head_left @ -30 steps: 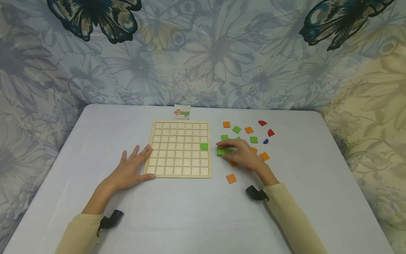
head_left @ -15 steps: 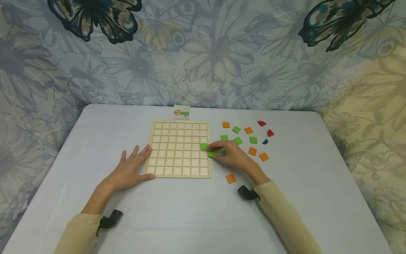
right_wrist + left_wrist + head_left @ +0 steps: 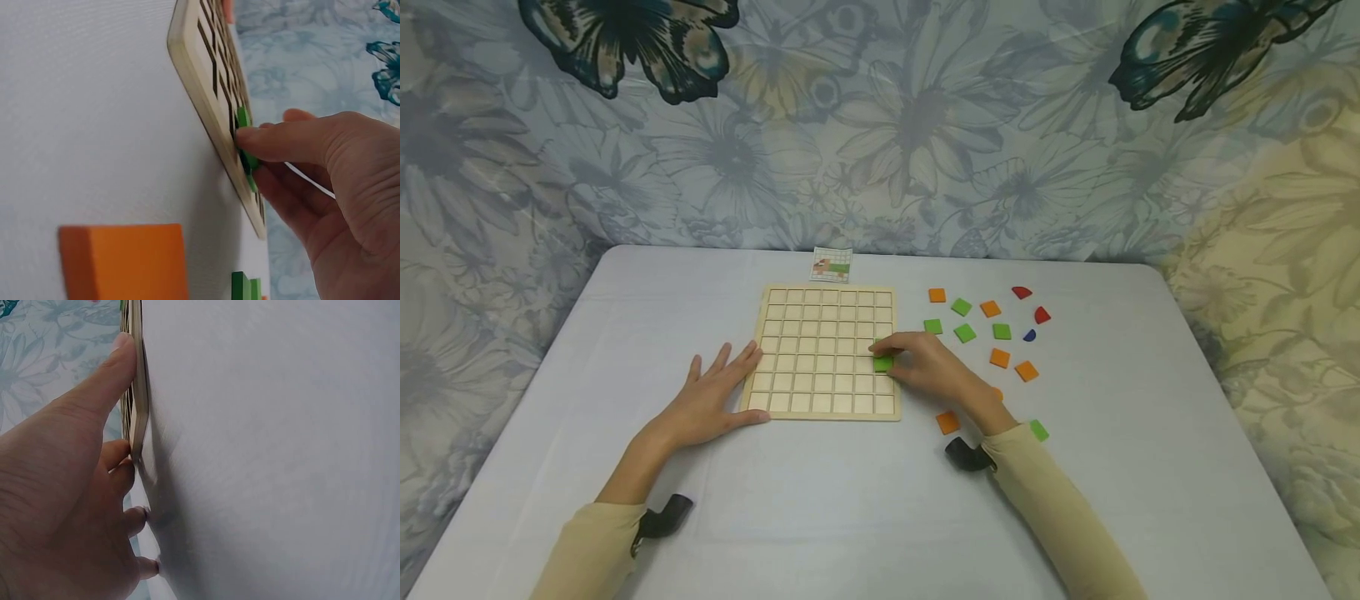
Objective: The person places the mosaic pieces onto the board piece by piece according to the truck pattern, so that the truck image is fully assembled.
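A wooden grid board [image 3: 820, 392] lies flat on the white table. At its right edge my right hand [image 3: 925, 365] pinches a green square tile [image 3: 882, 365] between thumb and fingers, over a cell of the last column. In the right wrist view this green tile [image 3: 243, 140] stands tilted against the grid, with another green tile [image 3: 252, 182] just past it. My left hand [image 3: 703, 406] rests on the board's left edge with its fingers spread. The left wrist view shows that thumb [image 3: 112, 372] along the board's side [image 3: 140, 394].
Orange, green, red and blue pieces lie scattered right of the board, among them an orange square [image 3: 947, 422], a green square [image 3: 1038, 430] and a red piece [image 3: 1021, 292]. A small picture card [image 3: 831, 265] lies behind the board. Beyond the table hangs a flowered cloth [image 3: 910, 167].
My right hand has moved left from the loose pieces to the board's right column, carrying a green tile. The left hand stays on the board's edge.
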The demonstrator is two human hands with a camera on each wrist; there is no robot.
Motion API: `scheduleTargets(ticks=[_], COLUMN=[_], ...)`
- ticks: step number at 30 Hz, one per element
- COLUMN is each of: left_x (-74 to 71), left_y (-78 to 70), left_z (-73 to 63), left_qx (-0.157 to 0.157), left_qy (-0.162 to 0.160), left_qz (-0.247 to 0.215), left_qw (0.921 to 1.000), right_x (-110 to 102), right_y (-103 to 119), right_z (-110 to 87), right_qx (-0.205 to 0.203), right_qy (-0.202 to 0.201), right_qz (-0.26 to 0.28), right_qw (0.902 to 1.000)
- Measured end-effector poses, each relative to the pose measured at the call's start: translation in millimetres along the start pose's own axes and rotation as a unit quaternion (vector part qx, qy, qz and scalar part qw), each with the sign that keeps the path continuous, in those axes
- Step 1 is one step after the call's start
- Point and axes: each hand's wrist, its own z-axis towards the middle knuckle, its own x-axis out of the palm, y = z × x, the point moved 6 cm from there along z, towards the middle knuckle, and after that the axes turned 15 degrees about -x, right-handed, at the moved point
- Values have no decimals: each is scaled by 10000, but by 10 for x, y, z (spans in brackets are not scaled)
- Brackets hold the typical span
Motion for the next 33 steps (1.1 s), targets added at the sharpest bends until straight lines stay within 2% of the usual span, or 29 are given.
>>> scheduleTargets(ticks=[6,23,33], left_x=[3,13,19], left_y=[0,9,-3], left_z=[3,11,-8], left_qx=[11,4,-22], left_qy=[0,-24,-39], left_qz=[-7,-51,-69], left_qw=[10000,10000,10000], right_x=[17,1,-7], right_y=[-8,-4,24], right_z=[-19,-74,-87], right_qx=[15,32,-262], right_qy=[16,-206,-270], right_qz=[-182,-90,-147], right_qw=[9998,9997,9992])
